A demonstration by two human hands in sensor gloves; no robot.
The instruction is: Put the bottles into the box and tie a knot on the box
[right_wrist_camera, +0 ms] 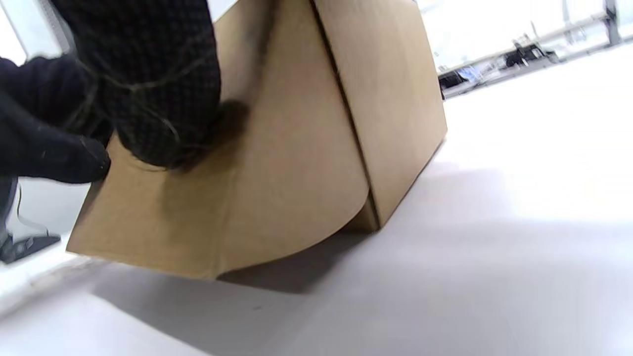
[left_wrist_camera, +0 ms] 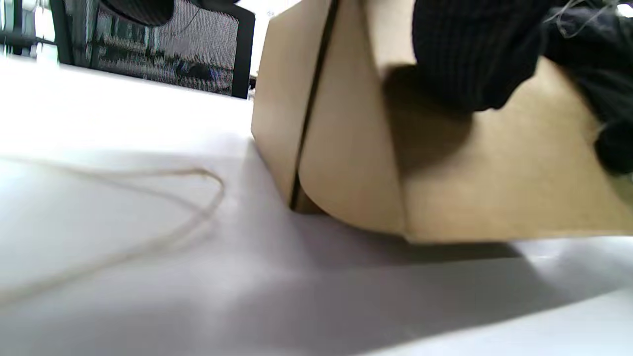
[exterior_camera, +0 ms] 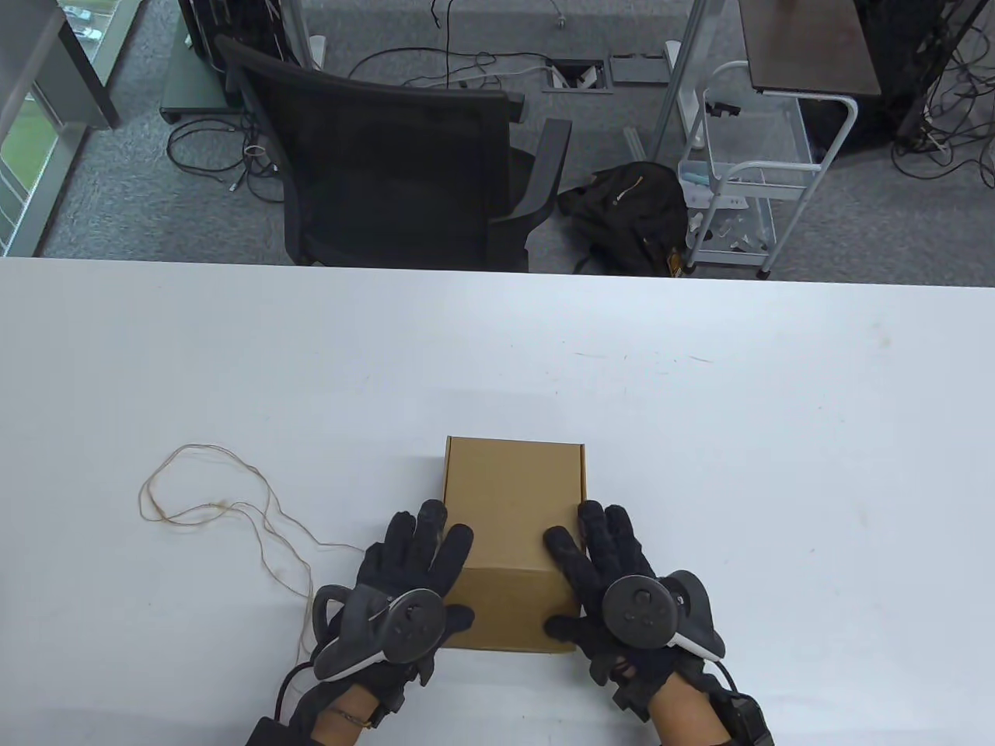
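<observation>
A closed brown cardboard box (exterior_camera: 513, 497) stands near the table's front edge, held between both hands. My left hand (exterior_camera: 435, 559) lies along its left side, thumb hooked round the near face. My right hand (exterior_camera: 592, 567) mirrors it on the right side. In the left wrist view the box (left_wrist_camera: 470, 188) has its near bottom edge raised off the table, with gloved fingers (left_wrist_camera: 470, 59) pressed on its wall. The right wrist view shows the same lifted edge of the box (right_wrist_camera: 296, 163) under gloved fingers (right_wrist_camera: 163, 99). Thin string (exterior_camera: 233, 505) lies loose to the left. No bottles are visible.
The white table (exterior_camera: 777, 466) spreads wide around the box. The string (left_wrist_camera: 188, 207) loops on the table left of the box and trails under my left wrist. A black office chair (exterior_camera: 404, 171) stands beyond the table's far edge.
</observation>
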